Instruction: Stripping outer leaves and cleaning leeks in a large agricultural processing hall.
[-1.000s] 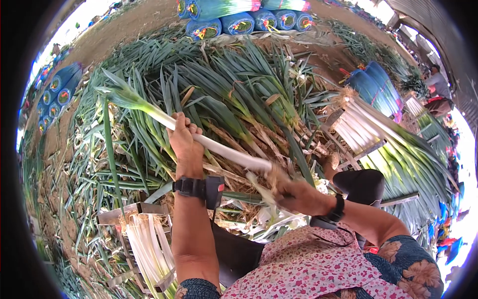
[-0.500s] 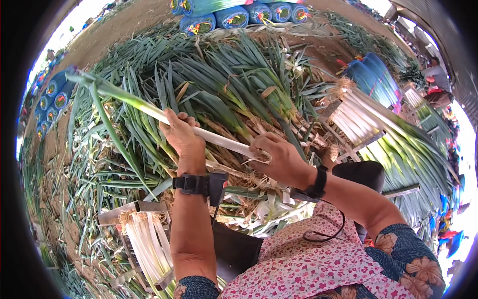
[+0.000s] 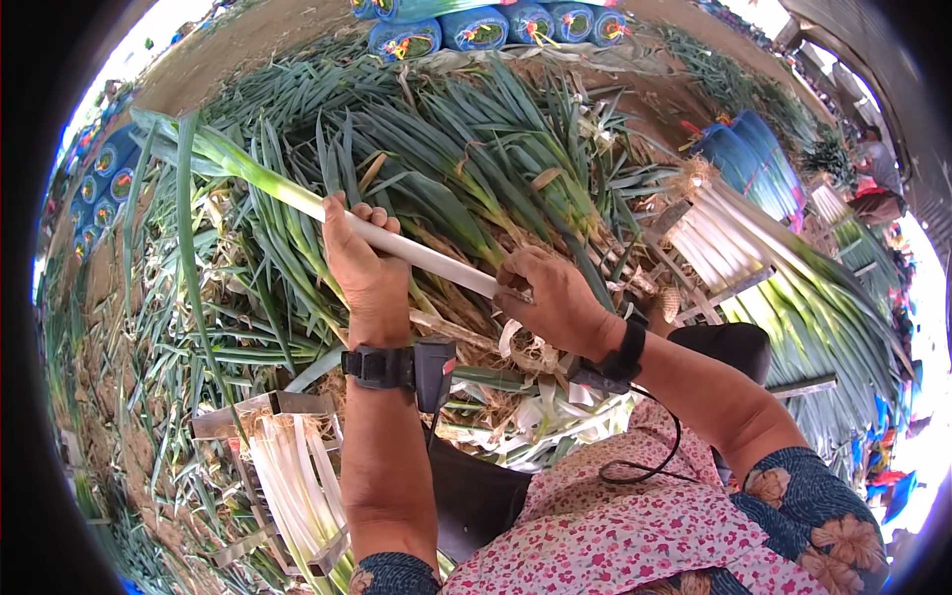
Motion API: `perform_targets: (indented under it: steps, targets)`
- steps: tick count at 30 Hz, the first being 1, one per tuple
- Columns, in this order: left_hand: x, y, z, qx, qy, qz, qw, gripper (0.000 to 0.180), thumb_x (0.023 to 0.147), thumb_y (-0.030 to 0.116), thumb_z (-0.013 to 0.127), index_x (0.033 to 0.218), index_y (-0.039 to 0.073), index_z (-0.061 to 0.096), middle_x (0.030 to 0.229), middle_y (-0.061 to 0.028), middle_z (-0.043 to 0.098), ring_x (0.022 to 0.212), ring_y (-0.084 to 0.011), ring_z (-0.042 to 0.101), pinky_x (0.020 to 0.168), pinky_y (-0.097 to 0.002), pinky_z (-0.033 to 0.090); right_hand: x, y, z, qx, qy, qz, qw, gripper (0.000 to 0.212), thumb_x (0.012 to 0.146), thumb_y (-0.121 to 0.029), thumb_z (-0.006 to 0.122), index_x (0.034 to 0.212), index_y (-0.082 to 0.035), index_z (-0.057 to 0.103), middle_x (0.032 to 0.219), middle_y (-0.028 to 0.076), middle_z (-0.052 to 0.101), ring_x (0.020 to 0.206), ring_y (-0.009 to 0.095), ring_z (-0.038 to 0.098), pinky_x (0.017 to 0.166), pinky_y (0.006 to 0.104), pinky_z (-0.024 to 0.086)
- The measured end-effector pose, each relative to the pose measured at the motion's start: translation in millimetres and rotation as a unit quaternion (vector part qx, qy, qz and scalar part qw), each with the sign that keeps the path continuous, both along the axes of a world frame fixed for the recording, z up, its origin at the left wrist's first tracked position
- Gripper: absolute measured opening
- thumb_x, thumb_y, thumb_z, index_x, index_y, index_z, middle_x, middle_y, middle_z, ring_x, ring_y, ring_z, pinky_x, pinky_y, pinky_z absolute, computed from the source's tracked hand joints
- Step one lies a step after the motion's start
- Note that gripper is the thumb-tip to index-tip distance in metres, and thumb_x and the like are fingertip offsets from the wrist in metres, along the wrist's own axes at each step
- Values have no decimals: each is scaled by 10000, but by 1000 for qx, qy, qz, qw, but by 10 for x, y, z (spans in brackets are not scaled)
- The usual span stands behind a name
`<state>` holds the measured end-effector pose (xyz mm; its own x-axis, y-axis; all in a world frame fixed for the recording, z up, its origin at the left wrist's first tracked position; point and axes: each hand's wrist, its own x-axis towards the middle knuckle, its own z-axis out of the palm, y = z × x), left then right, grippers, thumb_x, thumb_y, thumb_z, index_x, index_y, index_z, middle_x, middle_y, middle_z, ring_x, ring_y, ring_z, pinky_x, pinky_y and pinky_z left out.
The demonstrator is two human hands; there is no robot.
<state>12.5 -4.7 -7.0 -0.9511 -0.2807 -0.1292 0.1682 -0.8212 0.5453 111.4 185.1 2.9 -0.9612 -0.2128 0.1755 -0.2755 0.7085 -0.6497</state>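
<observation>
A long leek (image 3: 436,260) lies slantwise across my hands, its white shaft toward the right and its green leaves up at the left. My left hand (image 3: 362,253) is closed round the shaft near where white turns green. At the root end, my right hand (image 3: 557,300) pinches the leek, its fingertips bent over the tip. A pale strip of peeled skin (image 3: 507,337) hangs below the right fingers. Beneath both hands spreads a pile of untrimmed leeks (image 3: 436,183) with dirty, brownish stems.
Cleaned leeks (image 3: 709,243) fill a metal rack at the right, and more white-stemmed leeks (image 3: 293,476) stand in a rack at the lower left. Blue-wrapped bundles (image 3: 476,30) are stacked at the back. Leaf scraps (image 3: 169,357) cover the ground. A person (image 3: 878,164) is far right.
The loose skin at the root end has come away from under my right fingers and hangs lower. The leek's leaves have swung slightly, one now drooping more steeply at the left.
</observation>
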Motion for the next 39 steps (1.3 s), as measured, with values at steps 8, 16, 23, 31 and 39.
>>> perform_targets:
  steps: [8,16,23,31,39]
  targets:
    - [10,-84,42,154,126,-142,970,190,889,230,570,971,80,488,735,-11,452,663,-135,460,666,-287,436,-28,35,83,-12,-2,-4,1000,193,773,-145,664,896,0,637,815,101,616,708,179,628,657,280,495]
    - [31,-47,177,-26,74,-4,997,160,893,210,570,891,116,441,717,6,442,596,-110,423,564,-266,392,126,99,24,-2,8,6,1000,242,733,-171,662,917,-14,649,802,97,629,679,197,622,658,294,492]
    - [52,15,171,-32,43,31,998,187,891,213,572,866,119,413,679,8,430,546,-112,409,537,-276,372,-4,-6,34,61,-88,-37,994,237,697,-233,634,813,-28,660,676,139,610,640,279,604,629,348,474]
    - [72,12,141,-21,59,14,998,191,882,229,584,881,133,419,684,6,436,547,-112,407,509,-270,352,-100,-14,-69,86,-124,2,988,223,679,-210,612,782,-17,655,676,161,612,618,277,599,614,356,471]
    - [55,17,113,-50,49,16,997,217,873,258,601,873,154,411,661,11,441,528,-114,414,475,-265,334,-35,49,-5,-22,-218,-1,976,244,689,-247,639,843,-65,691,656,125,625,608,223,601,619,331,467]
